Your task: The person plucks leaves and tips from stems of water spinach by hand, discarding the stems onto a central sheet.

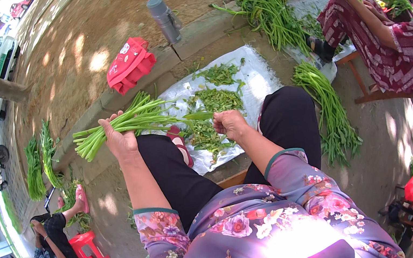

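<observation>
My left hand (121,141) is closed around a bunch of long green vegetable stalks (146,111), held crosswise above my left knee. The cut ends stick out to the left and the thinner ends point right. My right hand (231,125) is closed in a pinch between my knees, at the tip of a green leaf (198,115) that reaches toward the bunch. Below the hands, a white woven sheet (257,74) lies on the ground, with loose picked leaves (215,100) scattered in heaps over it.
Beyond the sheet, a red bag (131,65) and a grey flask (164,20) stand by a stone kerb (206,28). Stalk bundles lie right (327,114) and far right (265,7). A person (391,43) sits at right, another (54,250) at left near a red stool (89,251).
</observation>
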The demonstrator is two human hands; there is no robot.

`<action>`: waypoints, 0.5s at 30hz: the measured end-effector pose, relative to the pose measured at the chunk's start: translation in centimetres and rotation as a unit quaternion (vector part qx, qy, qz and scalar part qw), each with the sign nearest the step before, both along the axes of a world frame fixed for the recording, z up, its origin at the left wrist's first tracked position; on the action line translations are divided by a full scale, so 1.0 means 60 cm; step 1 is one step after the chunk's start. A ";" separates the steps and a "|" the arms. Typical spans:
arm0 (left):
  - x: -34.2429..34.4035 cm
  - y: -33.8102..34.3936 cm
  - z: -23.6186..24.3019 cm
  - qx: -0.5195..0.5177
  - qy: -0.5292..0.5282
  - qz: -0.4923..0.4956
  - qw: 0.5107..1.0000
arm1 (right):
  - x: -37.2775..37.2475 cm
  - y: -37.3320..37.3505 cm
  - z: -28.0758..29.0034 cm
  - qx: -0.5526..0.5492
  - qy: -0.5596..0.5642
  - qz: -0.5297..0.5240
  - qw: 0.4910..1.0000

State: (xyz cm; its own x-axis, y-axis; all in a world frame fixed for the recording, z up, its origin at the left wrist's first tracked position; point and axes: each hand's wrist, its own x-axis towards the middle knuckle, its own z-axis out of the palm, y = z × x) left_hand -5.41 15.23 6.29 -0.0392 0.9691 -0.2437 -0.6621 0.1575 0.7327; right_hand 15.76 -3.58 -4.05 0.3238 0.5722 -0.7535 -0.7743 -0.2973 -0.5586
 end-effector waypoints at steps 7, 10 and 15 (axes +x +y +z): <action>-0.015 0.006 -0.001 -0.001 -0.017 -0.001 1.000 | 0.016 -0.005 -0.029 -0.024 -0.049 0.018 0.998; -0.011 0.004 0.003 -0.009 -0.007 0.005 1.000 | 0.017 -0.012 -0.054 -0.010 -0.119 0.011 0.993; -0.017 0.007 0.001 -0.013 0.000 0.000 1.000 | 0.007 -0.013 -0.061 -0.141 -0.545 0.136 0.815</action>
